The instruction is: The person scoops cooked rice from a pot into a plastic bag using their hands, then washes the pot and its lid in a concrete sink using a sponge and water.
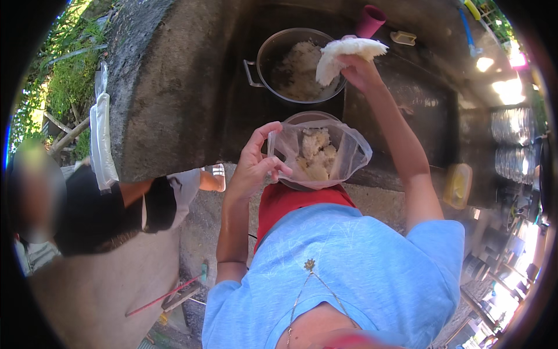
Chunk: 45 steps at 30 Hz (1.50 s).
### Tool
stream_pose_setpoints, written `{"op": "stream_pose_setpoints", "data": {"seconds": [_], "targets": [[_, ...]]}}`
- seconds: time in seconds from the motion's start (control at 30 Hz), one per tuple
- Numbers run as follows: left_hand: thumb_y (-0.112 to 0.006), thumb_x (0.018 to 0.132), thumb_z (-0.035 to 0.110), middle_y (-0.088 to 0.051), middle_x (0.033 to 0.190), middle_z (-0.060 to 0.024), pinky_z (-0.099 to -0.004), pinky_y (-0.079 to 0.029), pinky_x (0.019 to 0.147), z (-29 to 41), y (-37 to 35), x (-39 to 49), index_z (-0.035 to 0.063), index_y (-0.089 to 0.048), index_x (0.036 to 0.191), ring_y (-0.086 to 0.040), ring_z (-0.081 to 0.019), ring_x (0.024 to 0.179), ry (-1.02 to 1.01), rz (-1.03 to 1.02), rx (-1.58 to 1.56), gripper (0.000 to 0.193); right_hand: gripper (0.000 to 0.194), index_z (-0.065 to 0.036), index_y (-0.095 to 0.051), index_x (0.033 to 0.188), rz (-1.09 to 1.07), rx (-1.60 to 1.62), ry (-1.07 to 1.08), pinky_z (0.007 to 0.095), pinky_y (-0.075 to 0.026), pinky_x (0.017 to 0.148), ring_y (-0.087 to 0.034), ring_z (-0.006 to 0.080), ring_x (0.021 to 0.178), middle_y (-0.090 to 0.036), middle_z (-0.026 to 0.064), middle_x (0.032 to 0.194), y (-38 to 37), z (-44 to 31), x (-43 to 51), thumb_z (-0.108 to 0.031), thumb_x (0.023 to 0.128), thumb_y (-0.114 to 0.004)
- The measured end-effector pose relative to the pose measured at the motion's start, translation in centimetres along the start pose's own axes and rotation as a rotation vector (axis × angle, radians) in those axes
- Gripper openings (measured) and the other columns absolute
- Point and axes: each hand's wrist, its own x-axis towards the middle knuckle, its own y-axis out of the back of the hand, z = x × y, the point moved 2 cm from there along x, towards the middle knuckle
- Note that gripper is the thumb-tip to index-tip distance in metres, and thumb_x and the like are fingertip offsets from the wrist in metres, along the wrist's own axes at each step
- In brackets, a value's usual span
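Observation:
A two-handled metal pot (262, 65) holds a mass of white cooked rice (301, 65) and stands on a dark counter. Above its right rim, my right hand (359, 72) grips a curved white slab (333, 56) that looks like pressed cooked rice. Nearer my body is a clear plastic bag (355, 150), its mouth spread wide over a round container (311, 115). Whitish rice lumps (318, 148) lie inside the bag. My left hand (259, 163) holds the bag's left edge between fingers and thumb. The bag hides most of the container.
Behind the pot are a pink cup (370, 21) and a small pale-handled brush (403, 38). A yellowish plastic tub (457, 186) sits at the right. Filled clear plastic bags (102, 139) hang at the left, beside another person (96, 209). Stacked metal ware (512, 126) stands far right.

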Motion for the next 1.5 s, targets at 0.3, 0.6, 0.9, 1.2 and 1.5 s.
{"op": "stream_pose_setpoints", "data": {"seconds": [0.3, 0.6, 0.9, 1.2, 1.5], "targets": [[-0.044, 0.072, -0.008, -0.033, 0.138, -0.0174, -0.0189, -0.045, 0.047, -0.3, -0.9, -0.1, 0.0022, -0.031, 0.134, -0.067, -0.0185, 0.069, -0.027, 0.030, -0.014, 0.065, 0.038, -0.006, -0.051, 0.103, -0.350, -0.467, -0.203, 0.0290, -0.045, 0.084, -0.055, 0.0135, 0.097, -0.058, 0.0041, 0.101, -9.2, 6.2, -11.9, -0.008, 0.072, -0.073], [-0.047, 0.072, -0.006, -0.031, 0.140, -0.0179, -0.0186, -0.044, 0.046, -0.5, -1.0, -1.2, 0.0031, -0.031, 0.135, -0.067, -0.0192, 0.069, -0.041, 0.074, -0.040, 0.065, 0.038, -0.001, -0.057, 0.107, 0.030, -1.025, -0.523, 0.0295, -0.049, 0.076, -0.059, 0.0145, 0.087, -0.063, 0.0044, 0.094, -8.7, 12.2, -14.4, -0.008, 0.072, -0.070], [-0.049, 0.071, -0.003, -0.031, 0.141, -0.0156, -0.0181, -0.042, 0.046, -0.8, -0.5, -0.6, 0.0036, -0.032, 0.134, -0.067, -0.0193, 0.071, -0.044, 0.050, -0.049, 0.066, 0.030, -0.004, -0.064, 0.100, -0.160, -1.158, -0.134, 0.0391, -0.049, 0.078, -0.064, 0.0262, 0.086, -0.066, 0.0156, 0.083, -7.4, 2.8, -3.9, -0.009, 0.070, -0.067], [-0.047, 0.071, -0.004, -0.033, 0.140, -0.0144, -0.0182, -0.042, 0.045, -0.6, -0.3, -0.1, 0.0043, -0.033, 0.134, -0.067, -0.0187, 0.071, -0.013, 0.063, -0.027, 0.065, 0.070, -0.031, -0.041, 0.131, 0.162, -1.964, -0.440, 0.0434, -0.042, 0.096, -0.045, 0.0441, 0.116, -0.023, 0.0245, 0.142, 9.5, 13.5, 6.6, -0.006, 0.070, -0.066], [-0.040, 0.070, -0.009, -0.040, 0.129, -0.0140, -0.0179, -0.044, 0.050, -0.2, 0.0, 0.2, 0.0025, -0.035, 0.131, -0.066, -0.0181, 0.073, -0.038, 0.045, -0.068, 0.063, 0.058, -0.025, -0.051, 0.120, -0.051, -1.836, -0.338, 0.0422, -0.042, 0.094, -0.045, 0.0394, 0.119, -0.032, 0.0187, 0.139, 10.6, 12.1, 6.1, 0.000, 0.069, -0.063]]}}
